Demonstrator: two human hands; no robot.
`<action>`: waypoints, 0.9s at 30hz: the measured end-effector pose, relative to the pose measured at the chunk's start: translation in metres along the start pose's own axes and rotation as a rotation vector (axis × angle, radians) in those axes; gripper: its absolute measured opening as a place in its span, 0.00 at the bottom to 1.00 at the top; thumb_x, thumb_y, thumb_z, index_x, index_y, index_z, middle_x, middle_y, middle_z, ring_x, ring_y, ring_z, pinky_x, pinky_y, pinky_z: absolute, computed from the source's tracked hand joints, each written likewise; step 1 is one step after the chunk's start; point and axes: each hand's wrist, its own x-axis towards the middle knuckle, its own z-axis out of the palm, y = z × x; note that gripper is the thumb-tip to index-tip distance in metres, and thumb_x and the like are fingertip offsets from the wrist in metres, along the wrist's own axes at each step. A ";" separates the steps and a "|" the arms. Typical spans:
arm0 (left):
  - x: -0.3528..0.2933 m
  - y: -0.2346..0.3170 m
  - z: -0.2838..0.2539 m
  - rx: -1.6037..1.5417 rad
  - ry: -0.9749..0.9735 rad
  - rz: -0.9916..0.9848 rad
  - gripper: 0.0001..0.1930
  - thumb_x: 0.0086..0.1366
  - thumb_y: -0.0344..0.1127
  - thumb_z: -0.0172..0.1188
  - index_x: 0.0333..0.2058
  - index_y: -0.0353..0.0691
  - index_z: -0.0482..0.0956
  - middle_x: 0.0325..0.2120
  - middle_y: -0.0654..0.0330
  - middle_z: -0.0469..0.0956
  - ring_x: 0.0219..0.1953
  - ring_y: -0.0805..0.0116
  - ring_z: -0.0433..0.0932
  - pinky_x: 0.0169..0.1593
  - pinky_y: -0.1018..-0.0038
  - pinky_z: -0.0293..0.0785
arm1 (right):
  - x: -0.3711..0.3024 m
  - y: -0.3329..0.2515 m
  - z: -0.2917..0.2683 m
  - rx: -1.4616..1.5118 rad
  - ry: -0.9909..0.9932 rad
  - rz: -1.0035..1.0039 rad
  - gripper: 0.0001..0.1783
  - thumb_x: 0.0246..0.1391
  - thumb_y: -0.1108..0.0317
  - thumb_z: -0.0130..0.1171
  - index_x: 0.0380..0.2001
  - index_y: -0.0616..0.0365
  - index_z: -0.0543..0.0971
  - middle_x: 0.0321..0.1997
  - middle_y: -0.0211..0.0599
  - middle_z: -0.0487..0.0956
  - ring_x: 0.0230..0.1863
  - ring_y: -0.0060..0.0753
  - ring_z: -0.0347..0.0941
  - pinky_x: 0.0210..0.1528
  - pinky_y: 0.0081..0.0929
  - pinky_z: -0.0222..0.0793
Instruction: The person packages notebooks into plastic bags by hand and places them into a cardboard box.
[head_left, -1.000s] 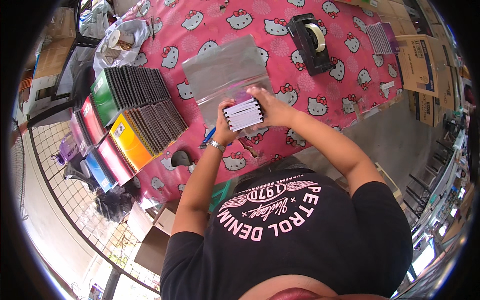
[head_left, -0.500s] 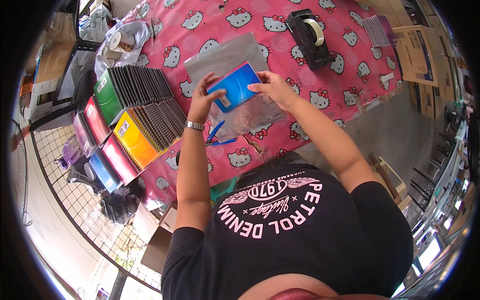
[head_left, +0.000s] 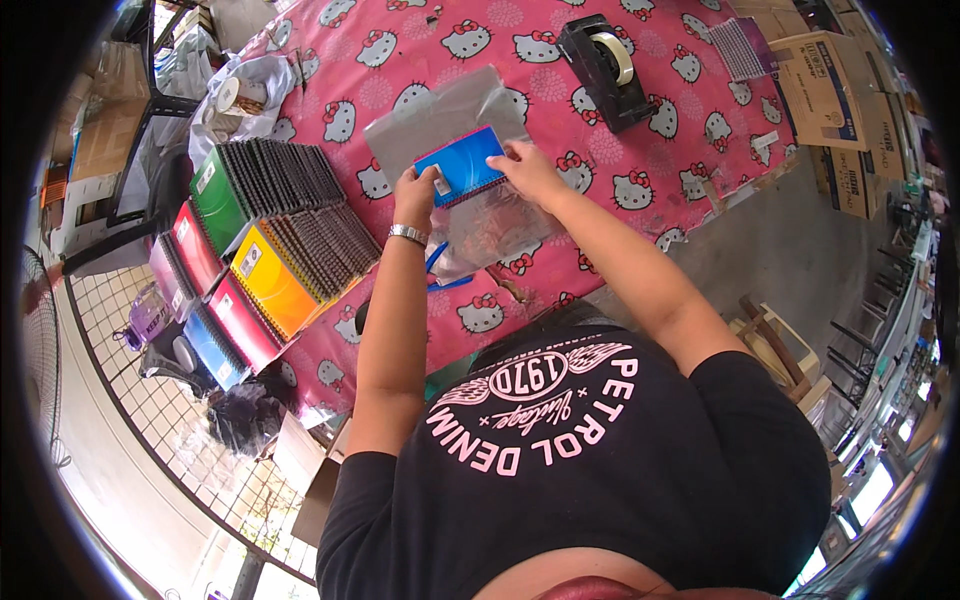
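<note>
Over a tabletop [head_left: 645,155] covered in pink sheeting printed with white cartoon cats, a person in a black T-shirt [head_left: 570,470] grips a rectangular, blue-covered spiral-bound notebook [head_left: 466,168] with both hands. The left hand [head_left: 416,190], a silver metal watch [head_left: 408,234] on its wrist, is closed around the notebook's left end, thumb on the cover near a small white label. The right hand [head_left: 528,172] pinches the right end, its thumb near the far corner; the undersides of the fingers are hidden. The notebook lies level over a translucent grey plastic sheet [head_left: 410,133]; whether it touches the sheet cannot be told. Slim blue objects [head_left: 450,284] lie at the sheet's near edge. To the left stand tight rows of spiral-bound notebooks with green covers [head_left: 214,197] and yellow covers [head_left: 268,278], beside a crumpled white plastic bag [head_left: 275,75]. At far right, a black tape dispenser [head_left: 627,110] sits well apart from the hands, with brown cardboard boxes [head_left: 815,95] beyond the tabletop's edge.
</note>
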 end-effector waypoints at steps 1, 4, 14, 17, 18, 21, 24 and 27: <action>0.002 -0.005 -0.002 0.002 0.060 -0.004 0.15 0.56 0.33 0.55 0.40 0.31 0.73 0.42 0.55 0.76 0.40 0.70 0.74 0.42 0.73 0.69 | -0.006 0.004 0.001 0.031 0.128 -0.084 0.30 0.45 0.56 0.66 0.50 0.62 0.74 0.42 0.46 0.75 0.45 0.43 0.73 0.48 0.38 0.69; -0.035 -0.024 -0.020 0.209 0.077 0.231 0.19 0.56 0.35 0.57 0.44 0.32 0.72 0.43 0.54 0.75 0.41 0.66 0.73 0.44 0.70 0.69 | -0.049 0.002 -0.012 -0.160 0.177 -0.534 0.22 0.41 0.56 0.67 0.38 0.57 0.76 0.43 0.43 0.74 0.48 0.47 0.70 0.52 0.41 0.64; -0.102 -0.124 -0.074 0.853 0.139 0.562 0.12 0.54 0.29 0.62 0.38 0.37 0.74 0.36 0.52 0.74 0.42 0.51 0.72 0.46 0.59 0.69 | -0.078 0.025 0.032 -0.385 -0.442 -0.795 0.10 0.41 0.58 0.62 0.21 0.51 0.79 0.31 0.33 0.74 0.42 0.38 0.72 0.46 0.37 0.66; -0.108 -0.122 -0.080 0.646 0.103 0.542 0.12 0.53 0.26 0.62 0.38 0.36 0.75 0.35 0.52 0.74 0.40 0.52 0.73 0.44 0.61 0.70 | -0.075 0.019 0.030 -0.456 -0.496 -0.802 0.09 0.47 0.60 0.58 0.20 0.51 0.79 0.31 0.35 0.76 0.41 0.39 0.74 0.45 0.39 0.66; -0.111 -0.121 -0.080 0.592 0.103 0.528 0.12 0.53 0.26 0.61 0.37 0.36 0.75 0.34 0.52 0.74 0.39 0.52 0.73 0.44 0.61 0.69 | -0.076 0.016 0.030 -0.490 -0.519 -0.797 0.09 0.48 0.61 0.58 0.22 0.52 0.79 0.32 0.36 0.76 0.41 0.40 0.74 0.45 0.39 0.66; -0.115 -0.123 -0.082 0.551 0.120 0.541 0.11 0.53 0.25 0.60 0.37 0.36 0.75 0.33 0.52 0.74 0.39 0.51 0.72 0.43 0.61 0.69 | -0.079 0.014 0.038 -0.545 -0.431 -0.691 0.09 0.53 0.62 0.54 0.31 0.56 0.78 0.33 0.39 0.77 0.42 0.42 0.74 0.45 0.41 0.66; -0.118 -0.125 -0.086 0.573 0.138 0.534 0.11 0.53 0.25 0.60 0.37 0.36 0.75 0.33 0.52 0.74 0.39 0.51 0.72 0.44 0.61 0.69 | -0.080 0.007 0.038 -0.528 -0.498 -0.574 0.12 0.55 0.63 0.52 0.38 0.60 0.74 0.35 0.44 0.77 0.43 0.46 0.73 0.45 0.42 0.66; -0.118 -0.127 -0.089 0.669 0.121 0.553 0.12 0.53 0.26 0.60 0.38 0.37 0.75 0.35 0.52 0.74 0.41 0.50 0.71 0.47 0.60 0.68 | -0.075 0.004 0.036 -0.450 -0.517 -0.508 0.10 0.57 0.66 0.50 0.39 0.58 0.73 0.38 0.45 0.76 0.44 0.47 0.73 0.44 0.41 0.67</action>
